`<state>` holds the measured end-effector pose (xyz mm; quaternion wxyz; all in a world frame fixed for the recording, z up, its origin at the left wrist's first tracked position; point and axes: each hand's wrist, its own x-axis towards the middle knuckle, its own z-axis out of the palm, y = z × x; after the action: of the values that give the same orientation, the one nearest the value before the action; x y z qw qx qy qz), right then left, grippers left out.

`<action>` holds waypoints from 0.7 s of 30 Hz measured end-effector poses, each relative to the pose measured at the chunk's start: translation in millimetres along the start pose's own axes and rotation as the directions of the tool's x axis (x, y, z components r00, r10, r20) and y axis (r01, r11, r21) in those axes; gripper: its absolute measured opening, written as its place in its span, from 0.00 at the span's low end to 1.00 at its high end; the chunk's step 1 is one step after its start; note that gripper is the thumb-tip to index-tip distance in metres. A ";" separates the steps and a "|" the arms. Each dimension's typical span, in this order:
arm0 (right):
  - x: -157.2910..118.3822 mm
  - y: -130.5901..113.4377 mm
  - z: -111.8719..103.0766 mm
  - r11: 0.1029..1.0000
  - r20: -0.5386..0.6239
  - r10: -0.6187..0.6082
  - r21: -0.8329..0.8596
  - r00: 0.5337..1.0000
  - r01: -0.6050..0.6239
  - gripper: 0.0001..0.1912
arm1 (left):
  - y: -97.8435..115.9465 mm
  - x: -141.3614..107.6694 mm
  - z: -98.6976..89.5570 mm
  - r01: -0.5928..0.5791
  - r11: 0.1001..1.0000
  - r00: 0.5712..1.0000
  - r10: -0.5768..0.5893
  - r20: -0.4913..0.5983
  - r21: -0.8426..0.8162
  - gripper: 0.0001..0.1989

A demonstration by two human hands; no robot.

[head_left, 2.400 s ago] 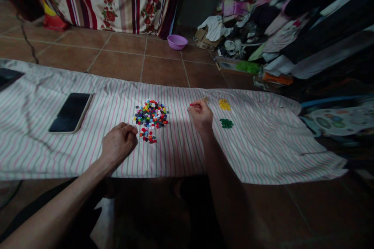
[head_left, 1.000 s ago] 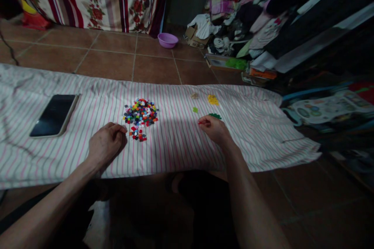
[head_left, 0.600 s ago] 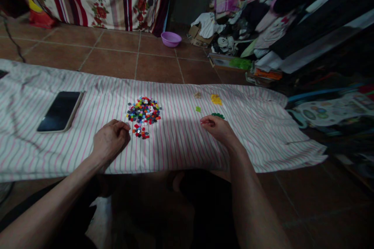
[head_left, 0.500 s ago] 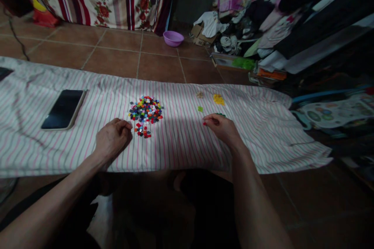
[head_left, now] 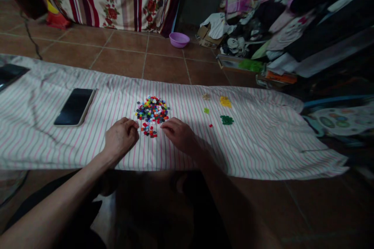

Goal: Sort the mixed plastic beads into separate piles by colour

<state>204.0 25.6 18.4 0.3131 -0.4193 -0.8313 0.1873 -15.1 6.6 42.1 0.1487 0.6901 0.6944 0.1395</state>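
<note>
So the table's got this soft, slightly rumpled cloth (head_left: pixel 181 157) on it, white with thin pink and grey stripes, and the mixed pile (head_left: pixel 152 109) of tiny, flat, squarish bits sits between the two hands, a bit farther out. They look like plastic, though I can't swear to it. The left hand (head_left: pixel 121 138) rests just beside the pile's near end, fingers curled in and tips pressed together. The right hand (head_left: pixel 179 134) is at the other side, fingers bunched and pointing in at the bits (too small to tell if it's pinching one). Off to the right, one little red piece (head_left: pixel 210 125) lies alone near the dark green cluster (head_left: pixel 227 120), with lime (head_left: pixel 206 111), beige (head_left: pixel 206 96) and yellow clusters (head_left: pixel 225 101) beyond. A smooth, dark-screened phone (head_left: pixel 74 107) lies flat on the left.
</note>
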 end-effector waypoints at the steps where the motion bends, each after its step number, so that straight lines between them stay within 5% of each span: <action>1: 2.6 -0.5 4.0 1.000 0.000 -0.006 -0.011 1.000 0.006 0.08 | -0.5 -0.4 0.4 -0.007 1.000 1.000 0.007 -0.004 -0.004 0.15; 8: 11.1 8.3 -1.5 0.998 -0.016 0.050 -0.035 0.999 -0.050 0.07 | -9.6 -12.7 13.8 -0.216 0.976 0.968 0.213 -0.132 -0.005 0.16; 16: 15.3 10.1 21.7 1.000 0.072 -0.028 -0.009 0.997 0.028 0.10 | -9.6 -30.9 21.5 -0.463 0.884 0.849 0.462 -0.257 0.060 0.13; 21: 18.8 11.3 28.0 0.995 0.153 -0.048 -0.081 0.987 0.061 0.11 | -6.1 -34.2 22.0 -0.635 0.771 0.748 0.628 -0.212 0.046 0.13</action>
<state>183.1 46.1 -1.8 0.2362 -0.3938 -0.8711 0.1742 -11.8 -27.8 20.0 0.0267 0.8624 0.4303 0.2653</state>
